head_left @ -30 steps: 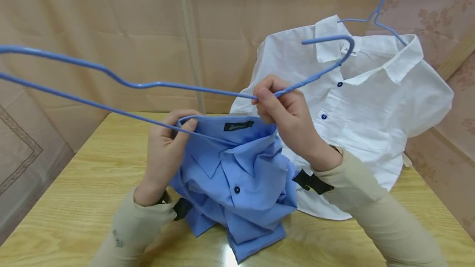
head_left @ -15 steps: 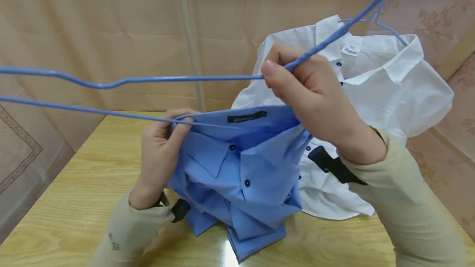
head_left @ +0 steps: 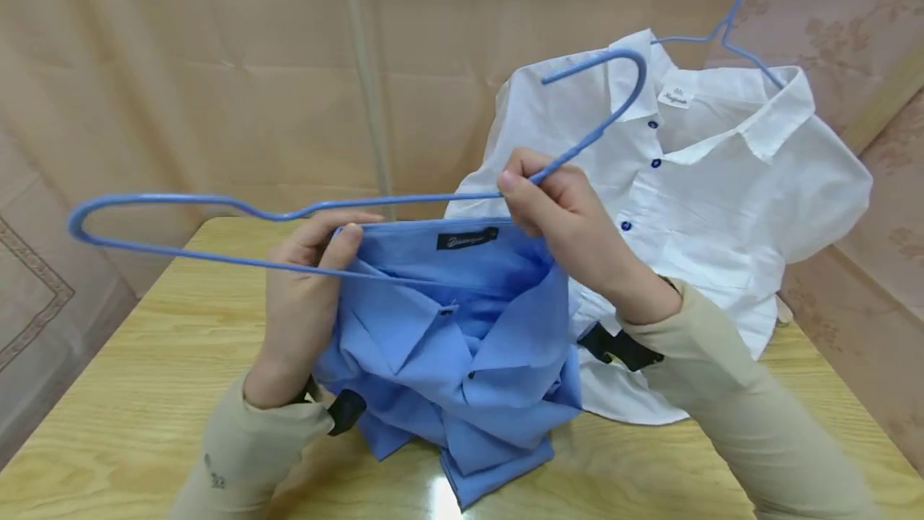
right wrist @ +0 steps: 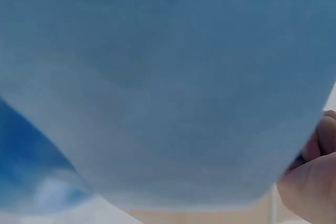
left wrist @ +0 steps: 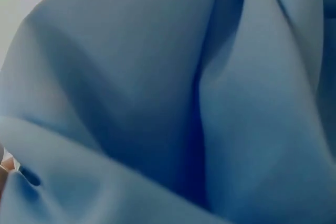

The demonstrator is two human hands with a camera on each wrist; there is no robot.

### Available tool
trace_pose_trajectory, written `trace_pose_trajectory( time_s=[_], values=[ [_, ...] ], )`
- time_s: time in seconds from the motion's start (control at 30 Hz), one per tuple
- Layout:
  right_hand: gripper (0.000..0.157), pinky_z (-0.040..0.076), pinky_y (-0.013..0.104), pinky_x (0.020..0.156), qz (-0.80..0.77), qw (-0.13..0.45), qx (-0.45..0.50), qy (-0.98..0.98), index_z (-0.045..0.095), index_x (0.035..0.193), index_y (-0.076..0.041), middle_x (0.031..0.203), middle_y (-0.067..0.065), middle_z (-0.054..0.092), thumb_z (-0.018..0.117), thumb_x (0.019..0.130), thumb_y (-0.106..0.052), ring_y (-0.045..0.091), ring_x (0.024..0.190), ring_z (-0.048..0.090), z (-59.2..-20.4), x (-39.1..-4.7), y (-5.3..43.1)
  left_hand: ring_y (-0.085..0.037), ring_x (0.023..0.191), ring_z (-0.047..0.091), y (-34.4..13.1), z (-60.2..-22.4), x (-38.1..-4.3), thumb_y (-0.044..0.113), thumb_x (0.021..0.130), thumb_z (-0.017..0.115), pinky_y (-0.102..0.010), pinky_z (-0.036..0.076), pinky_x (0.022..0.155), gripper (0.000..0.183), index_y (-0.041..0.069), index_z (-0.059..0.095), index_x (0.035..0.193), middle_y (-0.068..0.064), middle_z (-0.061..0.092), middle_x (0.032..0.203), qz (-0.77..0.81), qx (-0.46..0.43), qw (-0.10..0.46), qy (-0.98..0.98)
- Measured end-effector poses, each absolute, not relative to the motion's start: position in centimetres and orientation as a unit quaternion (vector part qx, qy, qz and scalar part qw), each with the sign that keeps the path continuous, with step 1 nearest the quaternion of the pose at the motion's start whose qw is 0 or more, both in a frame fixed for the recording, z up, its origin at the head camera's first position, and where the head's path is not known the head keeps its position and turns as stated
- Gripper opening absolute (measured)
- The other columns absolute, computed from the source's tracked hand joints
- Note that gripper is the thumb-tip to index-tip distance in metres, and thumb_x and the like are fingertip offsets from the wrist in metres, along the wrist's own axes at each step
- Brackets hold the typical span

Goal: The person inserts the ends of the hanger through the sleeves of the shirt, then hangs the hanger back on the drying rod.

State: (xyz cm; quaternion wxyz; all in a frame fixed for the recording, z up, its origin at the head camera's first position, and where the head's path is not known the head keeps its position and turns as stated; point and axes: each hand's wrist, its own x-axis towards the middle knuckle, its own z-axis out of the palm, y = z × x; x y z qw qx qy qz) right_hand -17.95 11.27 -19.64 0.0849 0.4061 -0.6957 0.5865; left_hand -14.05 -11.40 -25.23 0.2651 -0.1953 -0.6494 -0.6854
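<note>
My left hand point(head_left: 303, 287) pinches the left side of the collar of a light blue button shirt point(head_left: 404, 327), its thumb on top. In my right hand point(head_left: 566, 215) is a blue coat hanger point(head_left: 176, 200), gripped between thumb and fingers just below its hook, close to the collar's right side. The hanger's free end points left, past the left hand; its lower bar runs over the collar into the neck opening, where the far end is hidden. Bunched shirt cloth point(left wrist: 131, 77) fills the left wrist view. Blue cloth point(right wrist: 168, 103) covers most of the right wrist view, with fingers point(right wrist: 310, 187) at its edge.
A white button shirt point(head_left: 711, 223) hangs on a second blue hanger point(head_left: 729, 18) at the right, behind the right hand. Beneath everything is a wooden table point(head_left: 159, 375). Beige curtain cloth point(head_left: 216, 62) rises behind it.
The right hand and hanger rose to the right, then came back down and left. The hanger's rounded left end has come into view. The left hand keeps its pinch, shifted slightly left.
</note>
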Motion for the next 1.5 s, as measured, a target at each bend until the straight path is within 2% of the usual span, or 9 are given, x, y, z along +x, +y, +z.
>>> trace_pose_trajectory(
  time_s=[0.27,0.4,0.5,0.6,0.8,0.87,1.1,1.3,1.5],
  values=[
    [0.026,0.012,0.026,0.040,0.736,0.107,0.422,-0.518,0.044,0.069,-0.008,0.051,0.001,0.019,0.037,0.094,-0.007,0.011,0.041,0.017,-20.9,-19.5,11.3,-0.021,0.104,0.057,-11.6,-25.3,-13.9,0.012,0.094,0.045,-0.027,0.041,0.090,0.023,0.004,0.062,0.107,-0.005,0.065,0.106,-0.672,-0.260,0.209,-0.661],
    [0.027,0.011,0.022,0.038,0.788,0.128,0.428,-0.424,0.043,0.067,-0.005,0.049,-0.001,0.017,0.040,0.093,-0.006,0.009,0.038,0.014,-21.4,-19.9,11.1,-0.026,0.115,0.049,-11.8,-25.4,-13.8,0.006,0.089,0.052,-0.029,0.037,0.097,0.030,-0.005,0.053,0.117,-0.011,0.057,0.119,-0.636,-0.350,0.189,-0.661],
    [0.028,0.012,0.022,0.038,0.802,0.138,0.425,-0.396,0.041,0.065,-0.005,0.048,-0.002,0.017,0.041,0.093,-0.006,0.008,0.037,0.014,-21.8,-20.1,11.1,-0.026,0.116,0.046,-11.8,-25.4,-13.9,-0.004,0.081,0.059,-0.028,0.036,0.098,0.041,-0.007,0.049,0.121,-0.012,0.053,0.123,-0.588,-0.385,0.207,-0.681],
    [0.028,0.012,0.022,0.037,0.800,0.139,0.430,-0.394,0.041,0.066,-0.004,0.048,-0.002,0.017,0.042,0.093,-0.008,0.008,0.037,0.015,-22.0,-20.3,11.1,-0.021,0.110,0.052,-11.6,-25.6,-14.0,-0.012,0.076,0.063,-0.026,0.040,0.094,0.042,-0.006,0.054,0.116,-0.013,0.057,0.116,-0.537,-0.372,0.262,-0.711],
    [0.025,0.012,0.024,0.038,0.769,0.125,0.450,-0.437,0.043,0.069,-0.004,0.049,0.000,0.020,0.041,0.093,-0.008,0.009,0.039,0.016,-22.5,-20.3,10.9,-0.002,0.078,0.060,-11.2,-25.9,-13.8,-0.013,0.071,0.068,-0.015,0.046,0.068,0.020,-0.007,0.065,0.090,-0.016,0.067,0.084,-0.496,-0.280,0.370,-0.734],
    [0.025,0.013,0.024,0.038,0.763,0.123,0.456,-0.441,0.043,0.069,-0.004,0.049,0.000,0.020,0.042,0.094,-0.009,0.009,0.038,0.016,-22.6,-20.2,10.6,-0.001,0.078,0.062,-11.2,-25.9,-13.7,-0.011,0.072,0.068,-0.015,0.047,0.068,0.017,-0.008,0.066,0.089,-0.015,0.068,0.082,-0.506,-0.265,0.379,-0.728],
    [0.028,0.014,0.024,0.038,0.741,0.134,0.479,-0.451,0.041,0.069,-0.004,0.050,0.000,0.021,0.048,0.093,-0.016,0.010,0.038,0.018,-22.3,-20.2,10.3,-0.006,0.078,0.062,-11.0,-25.5,-13.1,-0.004,0.078,0.066,-0.018,0.048,0.070,0.015,-0.012,0.064,0.090,0.013,0.066,0.088,-0.568,-0.262,0.394,-0.674],
    [0.040,0.018,0.023,0.040,0.620,0.197,0.490,-0.579,0.040,0.067,0.004,0.050,-0.001,0.028,0.050,0.094,-0.025,0.010,0.041,0.025,-20.8,-20.2,11.6,-0.008,0.076,0.062,-10.8,-25.6,-13.1,0.000,0.081,0.065,-0.018,0.048,0.068,0.019,-0.013,0.063,0.094,0.007,0.067,0.089,-0.606,-0.269,0.374,-0.648],
    [0.046,0.017,0.023,0.042,0.548,0.215,0.480,-0.651,0.038,0.065,0.005,0.049,-0.003,0.028,0.049,0.094,-0.029,0.008,0.043,0.026,-19.6,-20.3,12.7,-0.007,0.070,0.060,-11.2,-25.1,-13.0,-0.001,0.079,0.067,-0.016,0.044,0.061,0.015,0.001,0.068,0.094,0.004,0.068,0.080,-0.655,-0.230,0.376,-0.614]
  ],
)
